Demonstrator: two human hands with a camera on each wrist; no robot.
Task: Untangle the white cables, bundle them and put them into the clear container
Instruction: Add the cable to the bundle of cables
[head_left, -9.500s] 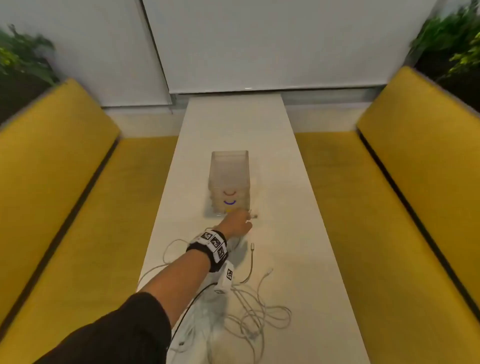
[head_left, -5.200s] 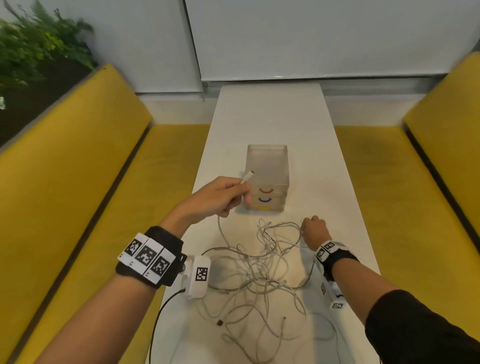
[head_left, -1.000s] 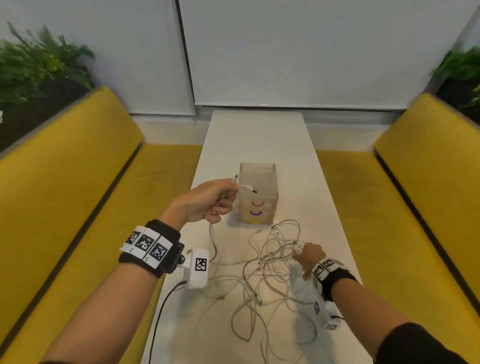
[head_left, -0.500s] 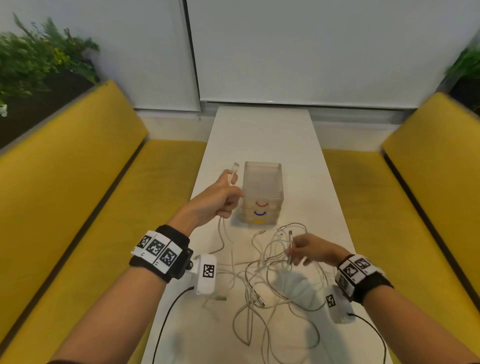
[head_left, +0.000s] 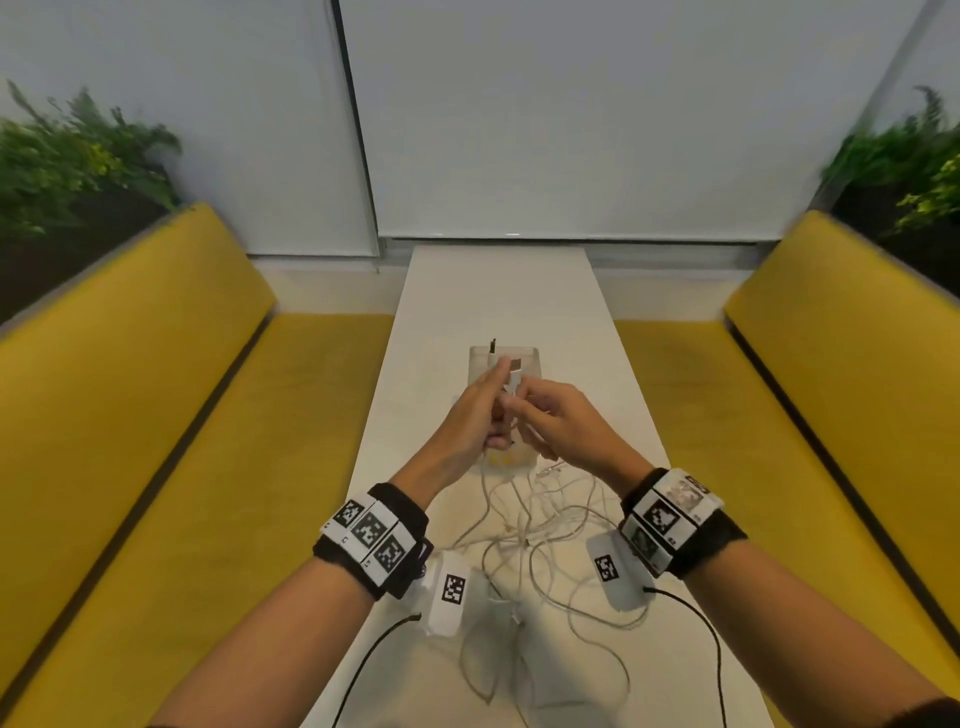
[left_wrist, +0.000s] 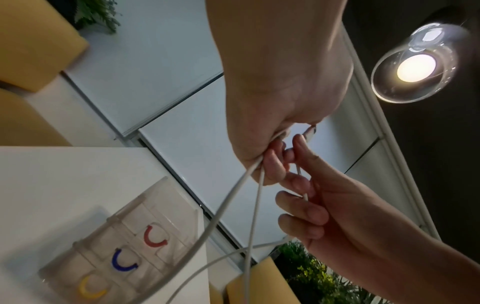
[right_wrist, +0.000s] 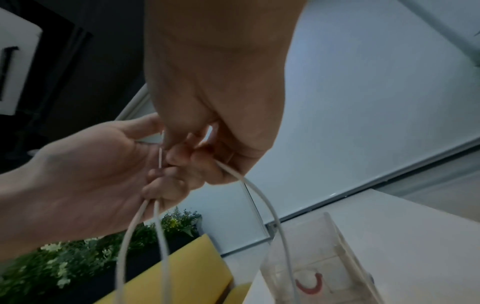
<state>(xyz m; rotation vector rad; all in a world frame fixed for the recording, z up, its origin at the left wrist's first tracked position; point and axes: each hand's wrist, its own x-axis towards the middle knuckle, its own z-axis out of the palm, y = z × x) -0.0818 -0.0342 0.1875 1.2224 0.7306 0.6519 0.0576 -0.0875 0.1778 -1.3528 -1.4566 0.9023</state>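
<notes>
Nearest the person, the white cables (head_left: 540, 540) lie in a loose tangle on the narrow white table (head_left: 498, 291), spilling toward its near end between the wrist-worn cameras. Several strands rise from the heap to both raised hands. The left hand (head_left: 475, 415) grips two strands, plug ends pointing up and away; the right hand (head_left: 558, 421), touching it, pinches another strand. Just beyond them stands the clear container (head_left: 527, 358), upright, its long axis running down the table. Past it the tabletop stretches bare to the wall, yellow benches (head_left: 171, 374) flanking both long edges.
</notes>
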